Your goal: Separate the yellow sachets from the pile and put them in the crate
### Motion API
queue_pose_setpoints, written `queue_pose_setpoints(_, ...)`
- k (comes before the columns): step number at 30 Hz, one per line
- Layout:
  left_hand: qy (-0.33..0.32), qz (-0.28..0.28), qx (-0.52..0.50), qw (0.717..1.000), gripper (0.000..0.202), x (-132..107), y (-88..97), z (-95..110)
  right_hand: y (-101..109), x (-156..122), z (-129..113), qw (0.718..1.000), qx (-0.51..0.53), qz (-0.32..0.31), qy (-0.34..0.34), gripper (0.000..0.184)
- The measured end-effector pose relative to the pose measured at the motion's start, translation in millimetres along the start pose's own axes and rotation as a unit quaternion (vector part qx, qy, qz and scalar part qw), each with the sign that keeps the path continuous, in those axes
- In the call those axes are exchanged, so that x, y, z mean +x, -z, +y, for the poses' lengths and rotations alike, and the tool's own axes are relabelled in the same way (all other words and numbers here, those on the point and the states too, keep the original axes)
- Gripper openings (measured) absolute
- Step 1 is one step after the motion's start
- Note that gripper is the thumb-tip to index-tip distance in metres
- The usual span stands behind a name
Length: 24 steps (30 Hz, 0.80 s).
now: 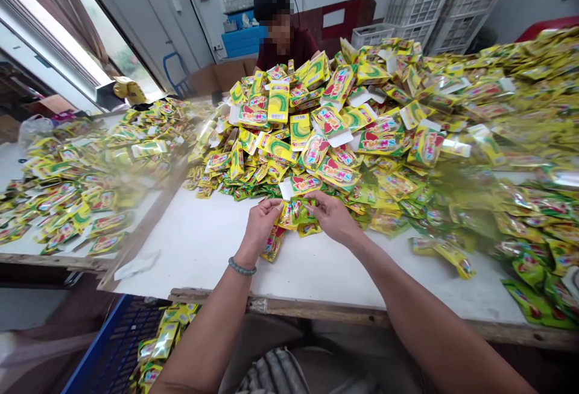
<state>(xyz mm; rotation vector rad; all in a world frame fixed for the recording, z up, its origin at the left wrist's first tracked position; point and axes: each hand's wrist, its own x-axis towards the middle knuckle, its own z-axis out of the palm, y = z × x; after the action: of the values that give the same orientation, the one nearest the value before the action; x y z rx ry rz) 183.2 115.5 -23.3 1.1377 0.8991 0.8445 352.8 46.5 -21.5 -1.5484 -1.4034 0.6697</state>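
- Your left hand [263, 220] pinches the left end of the small packets [295, 213] between thumb and fingers; your right hand [333, 218] pinches their right end.
- The packets sit between your hands, just above the white tabletop [194, 237], at the near foot of the carton pile [278, 104]. Whether they are joined or merely bunched, you cannot tell from here.
- Grip by the flat edges, lightly; the wrappers look thin and slick, so a hard squeeze could crease them or shoot one out.
- Level both fingertips so the packets lie flat and their edges line up.
- Mind the loose packet [272, 245] beneath your left hand; a dropped wrist could drag it.
- Leave some room ahead: the carton with a white flap [304, 184] lies just beyond your fingers, and a knock there might bring the stack sliding down.
- Work over the bare tabletop, well back from the wooden edge [325, 311].
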Motion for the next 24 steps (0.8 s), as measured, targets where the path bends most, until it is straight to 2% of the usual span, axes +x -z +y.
queue_pose_setpoints(4,0.012,-0.066,0.069,0.995,0.031,-0.3,3.6,0.6,3.7,-6.3,-5.5,0.993,-0.048,-0.090,0.061,0.020)
queue_pose_setpoints(8,0.049,-0.119,0.041,0.991,0.037,-4.4,2.9,3.5,1.2,-10.2,-7.2,0.990,-0.088,-0.098,0.052,0.027)
queue_pose_setpoints(10,0.042,-0.137,0.056,0.988,0.042,-6.5,2.8,5.8,-0.9,-9.1,-5.0,0.994,-0.064,-0.080,0.046,0.033)
queue_pose_setpoints(13,0.028,-0.154,0.072,0.985,0.051,-8.6,2.7,8.5,-4.2,-6.1,-0.5,0.998,0.046,-0.053,0.001,0.032)
queue_pose_setpoints(15,0.034,-0.168,0.070,0.983,0.054,-9.9,2.3,10.0,-6.5,-5.0,1.7,0.990,0.113,-0.074,-0.038,0.032)
queue_pose_setpoints(18,0.047,-0.180,0.083,0.979,0.063,-13.1,4.0,13.7,-8.7,-5.9,2.0,0.985,0.107,-0.130,-0.047,0.035)
queue_pose_setpoints(20,0.038,-0.154,0.095,0.983,0.067,-15.6,9.3,17.9,-7.9,-6.5,0.4,0.987,0.086,-0.126,-0.042,0.039)
queue_pose_setpoints(21,0.024,-0.118,0.115,0.986,0.066,-16.8,13.3,20.0,-6.9,-6.5,-0.7,0.990,0.080,-0.107,-0.040,0.038)
queue_pose_setpoints(23,-0.012,-0.001,0.213,0.977,0.058,-18.8,22.8,23.3,-4.1,-5.5,-2.6,0.997,0.059,-0.048,-0.033,0.035)
queue_pose_setpoints(24,-0.031,0.063,0.286,0.956,0.054,-20.0,27.4,23.9,-2.9,-4.8,-3.5,0.999,0.040,-0.016,-0.029,0.034)
